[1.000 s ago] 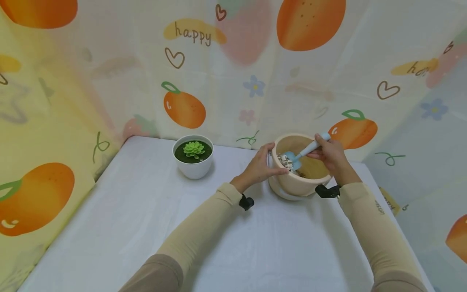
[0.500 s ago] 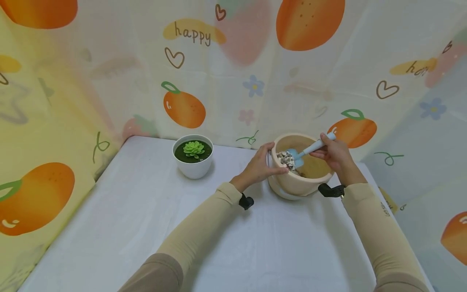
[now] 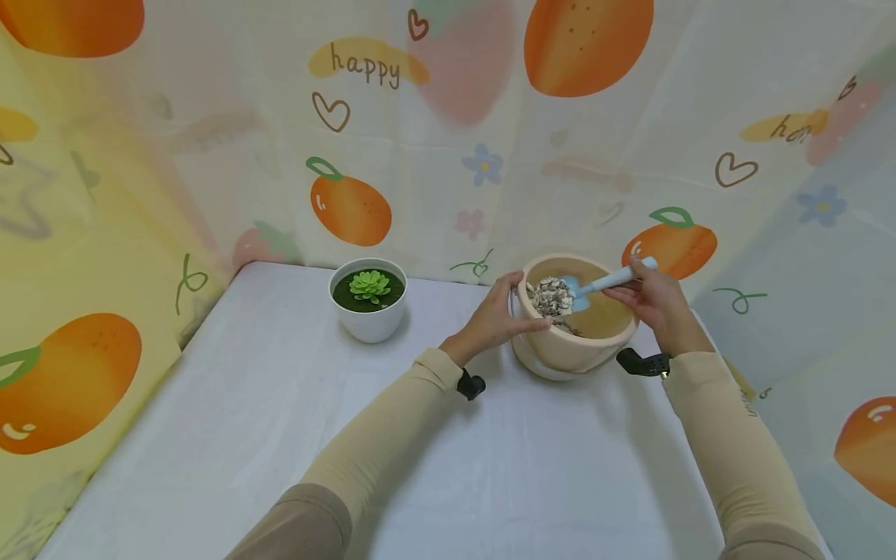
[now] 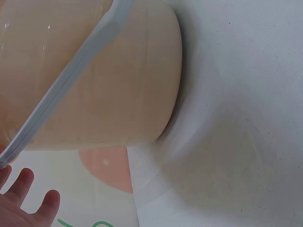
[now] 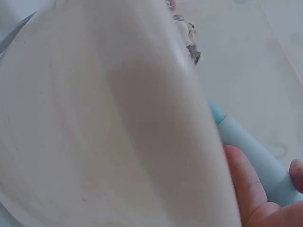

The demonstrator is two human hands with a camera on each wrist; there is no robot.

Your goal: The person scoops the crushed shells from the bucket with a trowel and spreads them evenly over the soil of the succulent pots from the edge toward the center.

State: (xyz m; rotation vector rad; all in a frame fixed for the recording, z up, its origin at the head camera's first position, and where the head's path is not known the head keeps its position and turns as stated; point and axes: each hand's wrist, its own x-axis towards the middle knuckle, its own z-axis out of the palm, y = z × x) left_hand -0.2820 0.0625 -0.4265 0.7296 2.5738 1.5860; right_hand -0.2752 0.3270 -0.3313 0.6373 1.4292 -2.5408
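A peach-coloured bucket point(image 3: 570, 358) with a pale carrying handle point(image 4: 61, 87) stands toward the back right of the table. My left hand point(image 3: 490, 320) holds its left side, thumb along the front rim and fingers toward the back; in the left wrist view some fingers point(image 4: 47, 208) spread beside the handle. My right hand point(image 3: 659, 307) grips a light blue toy shovel point(image 3: 617, 279), its blade lowered inside the bucket. Grey-white bits point(image 3: 551, 297), like small stones or shell pieces, lie heaped at the blade. In the right wrist view the bucket wall hides most of the shovel.
A white pot point(image 3: 369, 323) with a green succulent point(image 3: 369, 286) stands left of the bucket near the table's back edge. White cloth covers the table point(image 3: 532, 467). A fruit-patterned curtain point(image 3: 434, 194) hangs close behind and along both sides.
My right hand has moved right, tilting the shovel's handle lower. More of the grey-white bits show in a heap beside the blade. My left hand stays on the bucket.
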